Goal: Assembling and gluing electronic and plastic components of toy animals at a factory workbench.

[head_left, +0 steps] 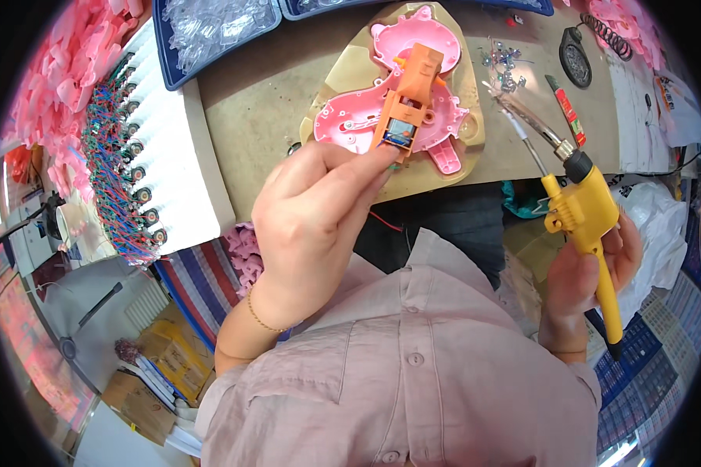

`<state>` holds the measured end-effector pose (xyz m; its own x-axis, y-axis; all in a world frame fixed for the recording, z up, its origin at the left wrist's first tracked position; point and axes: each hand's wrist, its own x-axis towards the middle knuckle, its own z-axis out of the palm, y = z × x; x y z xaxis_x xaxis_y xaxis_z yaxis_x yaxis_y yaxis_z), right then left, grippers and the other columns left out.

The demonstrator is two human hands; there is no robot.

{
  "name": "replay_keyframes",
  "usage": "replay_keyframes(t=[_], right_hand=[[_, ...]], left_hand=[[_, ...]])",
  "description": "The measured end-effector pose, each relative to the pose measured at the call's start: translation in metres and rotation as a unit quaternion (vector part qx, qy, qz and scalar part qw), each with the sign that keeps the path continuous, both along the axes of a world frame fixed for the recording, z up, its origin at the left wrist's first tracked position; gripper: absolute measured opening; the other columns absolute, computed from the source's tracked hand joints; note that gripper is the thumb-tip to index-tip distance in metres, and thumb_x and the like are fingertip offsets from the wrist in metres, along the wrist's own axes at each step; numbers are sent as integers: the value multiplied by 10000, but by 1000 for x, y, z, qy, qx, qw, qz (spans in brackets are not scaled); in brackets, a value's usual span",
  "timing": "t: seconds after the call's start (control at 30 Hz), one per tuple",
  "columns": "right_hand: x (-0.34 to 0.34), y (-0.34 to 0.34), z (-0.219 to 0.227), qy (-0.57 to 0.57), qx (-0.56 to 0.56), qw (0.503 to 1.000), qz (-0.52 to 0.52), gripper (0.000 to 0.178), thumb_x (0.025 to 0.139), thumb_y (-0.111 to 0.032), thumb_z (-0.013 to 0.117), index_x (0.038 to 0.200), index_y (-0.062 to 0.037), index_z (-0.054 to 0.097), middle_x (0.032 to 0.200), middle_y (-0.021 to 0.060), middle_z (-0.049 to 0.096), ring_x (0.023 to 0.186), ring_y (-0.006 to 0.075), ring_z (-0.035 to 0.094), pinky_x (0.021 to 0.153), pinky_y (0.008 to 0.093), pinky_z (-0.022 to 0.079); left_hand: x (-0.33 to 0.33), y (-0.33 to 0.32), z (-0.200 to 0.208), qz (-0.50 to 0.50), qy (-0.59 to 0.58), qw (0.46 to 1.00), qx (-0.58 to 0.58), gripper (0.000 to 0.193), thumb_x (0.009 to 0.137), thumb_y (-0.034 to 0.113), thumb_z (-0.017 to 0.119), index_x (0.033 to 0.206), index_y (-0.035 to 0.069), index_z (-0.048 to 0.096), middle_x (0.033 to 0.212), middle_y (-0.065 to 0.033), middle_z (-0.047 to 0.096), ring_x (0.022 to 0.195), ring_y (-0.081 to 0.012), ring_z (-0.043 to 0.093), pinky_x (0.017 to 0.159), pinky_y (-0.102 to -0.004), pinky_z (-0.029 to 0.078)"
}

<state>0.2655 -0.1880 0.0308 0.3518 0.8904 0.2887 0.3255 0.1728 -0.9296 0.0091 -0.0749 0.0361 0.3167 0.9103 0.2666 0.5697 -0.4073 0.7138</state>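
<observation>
In the middle of the table, a pink plastic toy shell half lies hollow side up in a tan holder plate. Across the shell sits an orange plastic mechanism housing, with a small green-blue circuit board at its near end. My left hand is closed, its fingertips pinching that near end. A yellow soldering gun is in the grip of my right hand, held off to the right of the plate. Its metal tip and thin feed tube point up and left, apart from the shell.
Blue trays of clear plastic parts stand at the far edge. On the left, wired round speakers line a white sheet, near piled pink parts. At right lie small metal bits, a red-green strip, and a black oval object.
</observation>
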Motion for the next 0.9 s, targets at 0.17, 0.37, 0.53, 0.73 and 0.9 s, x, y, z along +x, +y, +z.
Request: replay_keyframes(t=[0.17, 0.37, 0.53, 0.73, 0.9], right_hand=[[3, -12, -5, 52, 1, 996, 75, 637, 826, -247, 727, 1322, -107, 353, 1321, 205, 473, 1206, 288, 504, 1016, 420, 411], [2, -3, -15, 98, 46, 960, 257, 634, 825, -93, 710, 1347, -59, 351, 1294, 342, 445, 1155, 369, 536, 956, 441, 447], [-2, 9, -16, 70, 61, 947, 307, 652, 815, -73, 706, 1353, -38, 338, 1221, 423, 454, 1006, 373, 619, 836, 400, 512], [-10, 15, -20, 102, 90, 942, 308, 601, 808, -54, 703, 1303, -45, 364, 1214, 433, 451, 1009, 373, 620, 808, 405, 524], [-12, 16, -21, 118, 93, 940, 305, 488, 786, -40, 714, 1188, -44, 438, 1202, 406, 480, 983, 362, 629, 769, 380, 528]], left_hand=[[8, 5, -11, 14, 37, 999, 26, 115, 714, 72, 742, 804, 89, 673, 741, -17, 579, 673, -197, 538, 649, -318, 388], [10, 6, -12, 8, 44, 999, 23, 109, 703, 78, 745, 776, 91, 665, 734, -10, 566, 731, -204, 526, 674, -335, 379], [8, 7, -13, -5, 8, 1000, -23, 110, 697, 61, 736, 775, 88, 663, 740, -19, 557, 709, -208, 505, 658, -330, 382], [8, 7, -14, -8, -8, 999, -31, 106, 698, 57, 730, 775, 78, 660, 748, -26, 560, 704, -210, 498, 642, -330, 386], [7, 8, -7, -24, 37, 998, -49, 81, 745, 20, 713, 810, 16, 664, 811, -47, 581, 757, -152, 538, 658, -260, 434]])
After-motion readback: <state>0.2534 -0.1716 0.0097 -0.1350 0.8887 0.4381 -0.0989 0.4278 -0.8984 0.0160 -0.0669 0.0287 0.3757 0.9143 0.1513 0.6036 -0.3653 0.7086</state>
